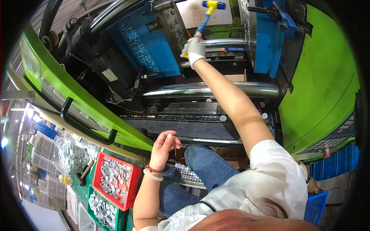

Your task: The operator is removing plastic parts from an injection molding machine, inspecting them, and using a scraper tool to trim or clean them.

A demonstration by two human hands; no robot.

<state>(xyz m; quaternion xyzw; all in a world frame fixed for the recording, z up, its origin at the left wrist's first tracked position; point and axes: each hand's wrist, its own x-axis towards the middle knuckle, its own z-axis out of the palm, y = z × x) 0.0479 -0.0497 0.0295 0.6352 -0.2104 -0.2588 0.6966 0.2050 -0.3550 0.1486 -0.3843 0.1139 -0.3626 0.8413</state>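
Observation:
My right hand, in a white glove, is closed round the handle of a mallet with a blue and yellow head. That arm reaches far into a machine, between two blue mould halves: the left one and the right one. Some yellow shows at the glove's lower left; I cannot tell what it is. My left hand, bare, hovers by the machine's near edge, its fingers loosely bent and slightly apart. Nothing is plainly visible in it. Round metal bars cross the machine below my right forearm.
Green doors flank the opening; the left one carries a black handle. At my left stand a red tray and a green tray of small grey parts, a hammer and a bag of parts. Blue crates sit at right.

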